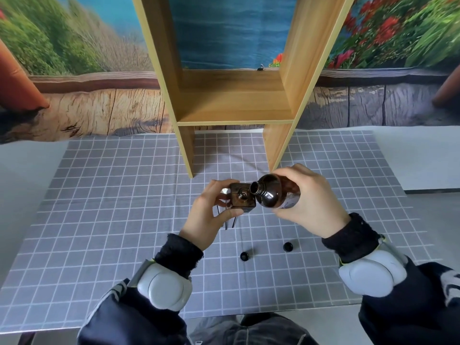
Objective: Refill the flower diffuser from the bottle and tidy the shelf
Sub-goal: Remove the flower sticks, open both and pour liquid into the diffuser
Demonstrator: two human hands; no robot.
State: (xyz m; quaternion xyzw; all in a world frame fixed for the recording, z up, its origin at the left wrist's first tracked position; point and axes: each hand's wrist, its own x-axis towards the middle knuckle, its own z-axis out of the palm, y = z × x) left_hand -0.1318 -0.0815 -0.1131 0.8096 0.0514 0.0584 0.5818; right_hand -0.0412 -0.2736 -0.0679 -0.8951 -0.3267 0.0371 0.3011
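We see the left hand (207, 215) wrapped around a small square brown diffuser (242, 198), thumb at its near side and fingers behind it, holding it above the grey checked cloth (99, 195). The diffuser's round neck is open and faces up. The right hand (307, 195) grips a round brown bottle (272, 194), tilted with its threaded, uncapped mouth pointing left and reaching over the diffuser's top right edge; we cannot tell whether any liquid is passing. Thin dark sticks (230, 221) show just below the left hand, partly hidden by it. Two black caps (244, 256) (288, 246) lie apart on the cloth, nearer to us than the hands. Behind the hands stands the wooden shelf (234, 105), its two legs on the cloth.
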